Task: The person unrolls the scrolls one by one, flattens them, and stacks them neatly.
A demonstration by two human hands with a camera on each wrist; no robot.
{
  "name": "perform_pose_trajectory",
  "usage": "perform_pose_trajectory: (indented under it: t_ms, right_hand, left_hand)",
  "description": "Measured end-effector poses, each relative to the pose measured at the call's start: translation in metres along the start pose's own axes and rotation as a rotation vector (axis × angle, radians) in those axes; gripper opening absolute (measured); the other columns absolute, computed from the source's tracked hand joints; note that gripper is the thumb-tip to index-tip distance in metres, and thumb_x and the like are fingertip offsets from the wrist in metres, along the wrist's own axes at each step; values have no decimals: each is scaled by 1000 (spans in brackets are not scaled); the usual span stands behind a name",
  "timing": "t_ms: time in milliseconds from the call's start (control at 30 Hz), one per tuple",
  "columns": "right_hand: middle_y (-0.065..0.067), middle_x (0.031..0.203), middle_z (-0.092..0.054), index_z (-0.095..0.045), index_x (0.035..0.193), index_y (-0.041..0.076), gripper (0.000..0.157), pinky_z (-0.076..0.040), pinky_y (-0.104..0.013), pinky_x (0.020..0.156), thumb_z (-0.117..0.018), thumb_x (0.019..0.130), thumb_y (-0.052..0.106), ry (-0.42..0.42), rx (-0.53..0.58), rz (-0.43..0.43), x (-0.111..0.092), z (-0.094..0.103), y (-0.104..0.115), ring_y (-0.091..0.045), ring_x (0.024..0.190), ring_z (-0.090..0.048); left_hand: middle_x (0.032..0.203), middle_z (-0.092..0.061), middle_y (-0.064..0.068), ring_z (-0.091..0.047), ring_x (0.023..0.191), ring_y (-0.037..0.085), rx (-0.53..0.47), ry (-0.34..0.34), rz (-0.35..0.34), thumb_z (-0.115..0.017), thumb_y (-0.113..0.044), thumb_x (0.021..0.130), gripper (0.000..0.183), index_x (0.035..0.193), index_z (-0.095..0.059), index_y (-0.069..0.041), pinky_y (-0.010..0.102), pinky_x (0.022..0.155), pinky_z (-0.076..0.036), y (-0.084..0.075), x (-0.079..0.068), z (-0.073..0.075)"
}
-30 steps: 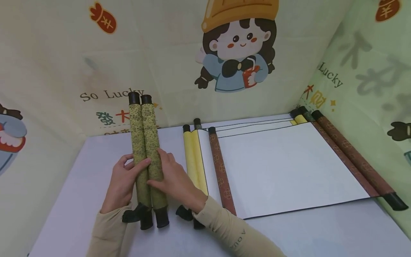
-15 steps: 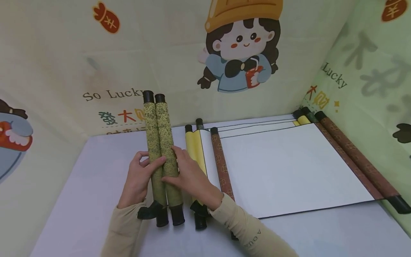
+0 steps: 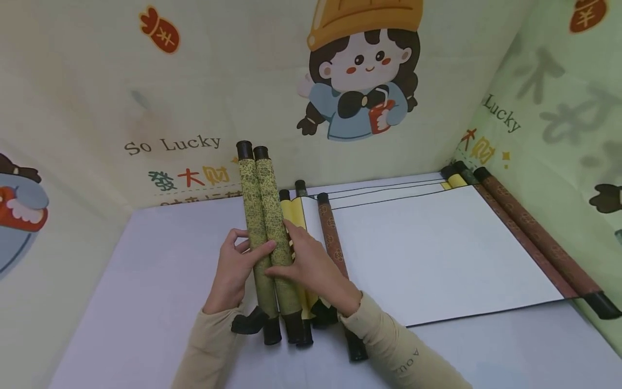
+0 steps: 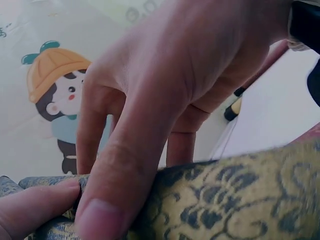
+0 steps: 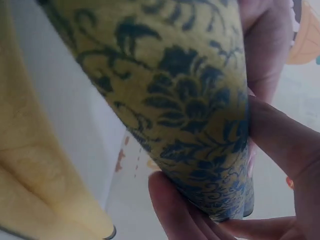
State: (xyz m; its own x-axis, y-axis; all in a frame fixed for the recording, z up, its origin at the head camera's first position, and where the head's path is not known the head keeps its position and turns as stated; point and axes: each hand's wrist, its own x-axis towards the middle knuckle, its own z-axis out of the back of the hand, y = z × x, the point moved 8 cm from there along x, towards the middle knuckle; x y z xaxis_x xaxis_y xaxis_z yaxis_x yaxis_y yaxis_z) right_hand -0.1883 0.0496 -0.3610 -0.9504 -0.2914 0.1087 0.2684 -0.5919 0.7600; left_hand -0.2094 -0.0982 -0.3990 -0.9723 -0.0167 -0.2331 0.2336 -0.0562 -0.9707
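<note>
Both hands hold a scroll (image 3: 273, 205) with a yellow-green cover, dark flower pattern and black end caps, rolled into two rolls side by side. My left hand (image 3: 235, 267) grips it from the left, thumb lying across the front. From the right, my right hand (image 3: 316, 267) holds the other roll between thumb and fingers. Dark flowers on the patterned cover (image 4: 240, 195) fill the bottom of the left wrist view. In the right wrist view, fingers wrap the scroll (image 5: 185, 100) beside a yellow roll (image 5: 35, 160). The lower front of the yellow scroll is partly hidden in the head view.
Right of the hands lies an unrolled scroll with white paper (image 3: 447, 248) and red-brown rolls (image 3: 332, 232), over other layered scrolls. A yellow roll (image 3: 297, 208) lies beside it. Printed cloth (image 3: 243, 70) hangs behind the white tabletop (image 3: 160, 281).
Both hands have carried the patterned scroll to the right, from the left part of the table to right beside the yellow scroll, which it now partly covers. The grip looks the same.
</note>
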Motion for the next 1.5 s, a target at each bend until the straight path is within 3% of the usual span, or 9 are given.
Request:
perform_pose_trajectory:
  t_ms: [200,367,500,700,900,1133,1267,1500]
  right_hand:
    - [-11,130,-57,-27,155,3,98,-56,-27,74,-84,80,31,-6,51,2,-8,11,-7,-20,101,-63]
    - [-11,130,-57,-28,154,2,94,-55,-28,72,-82,81,26,3,77,-6,-10,15,-11,-22,104,-63]
    - [-10,131,-58,-32,153,3,90,-57,-29,72,-82,80,23,50,200,-48,-9,17,-18,-22,106,-62]
    - [-13,137,-53,-31,153,4,91,-57,-35,81,-82,81,26,144,396,-117,-8,20,-28,-27,117,-59]
    - [-13,150,-40,-28,155,9,91,-47,-48,100,-80,82,25,199,517,-212,-8,19,-41,-32,132,-48]
    - [-16,154,-35,-26,156,14,88,-36,-55,111,-75,82,17,195,604,-273,-9,17,-49,-35,142,-37]
    - [-16,157,-31,-22,157,15,87,-35,-56,111,-68,83,12,206,672,-291,-10,15,-52,-38,143,-35]
    - [-18,159,-28,-16,158,15,91,-35,-57,110,-65,81,12,216,660,-292,-9,15,-54,-40,142,-35]
  left_hand:
    - [127,-62,16,-66,100,23,-5,33,3,-84,-23,80,53,112,-44,-11,37,83,-52,0,-1,-11]
    - [123,-64,16,-66,97,22,-7,34,-3,-84,-21,81,51,112,-45,-11,38,84,-50,-2,-3,-12]
    - [121,-64,16,-65,96,21,17,18,-1,-84,-23,81,53,114,-45,-10,37,85,-49,-1,-3,-10]
    - [123,-65,17,-66,92,18,29,28,3,-83,-27,82,59,122,-44,-8,35,84,-50,0,-3,-9]
    - [124,-64,17,-66,90,16,57,15,10,-83,-29,82,68,131,-42,-7,32,83,-50,-2,-5,-7]
    - [127,-62,18,-64,97,23,108,-6,6,-82,-29,82,67,131,-42,-6,35,85,-47,-4,-6,-2]
    - [128,-61,20,-63,102,27,123,-1,22,-77,-25,86,65,137,-42,-5,38,88,-46,-3,-8,2]
    - [130,-62,22,-66,94,17,126,-2,29,-74,-22,88,67,145,-42,-4,32,85,-51,-4,-6,6]
